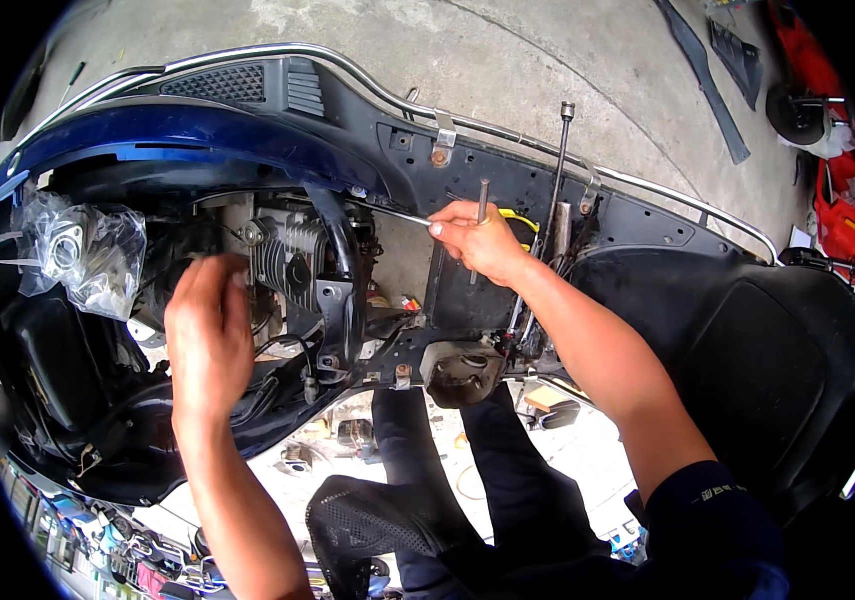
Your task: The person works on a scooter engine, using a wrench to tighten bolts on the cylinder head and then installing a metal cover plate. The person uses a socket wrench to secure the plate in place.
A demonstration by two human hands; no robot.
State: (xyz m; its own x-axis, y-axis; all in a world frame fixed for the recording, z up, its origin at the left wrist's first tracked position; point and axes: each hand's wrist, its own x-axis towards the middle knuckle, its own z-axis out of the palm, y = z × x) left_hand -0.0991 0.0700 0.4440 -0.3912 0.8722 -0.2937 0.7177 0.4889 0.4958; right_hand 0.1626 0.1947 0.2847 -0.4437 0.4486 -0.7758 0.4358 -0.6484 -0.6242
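Observation:
My right hand (483,242) is closed around a T-handle wrench (403,214). The wrench's crossbar stands across the palm, and its thin shaft runs left toward the dark blue body panel (338,168) of a scooter. Over the open engine bay hangs my left hand (210,325), its fingers curled and pressed together; their tips and anything in them are hidden. Just right of it sits the finned engine cylinder (290,262), behind a black frame tube (346,250). A metal part in a clear plastic bag (83,250) lies to the left of that hand.
A second long socket wrench (560,160) stands upright near the footboard. A grimy metal cover (463,372) rests on the near edge. The black seat (748,350) is at right. Black trim pieces (708,85) and red parts (841,215) lie on the concrete floor (508,60).

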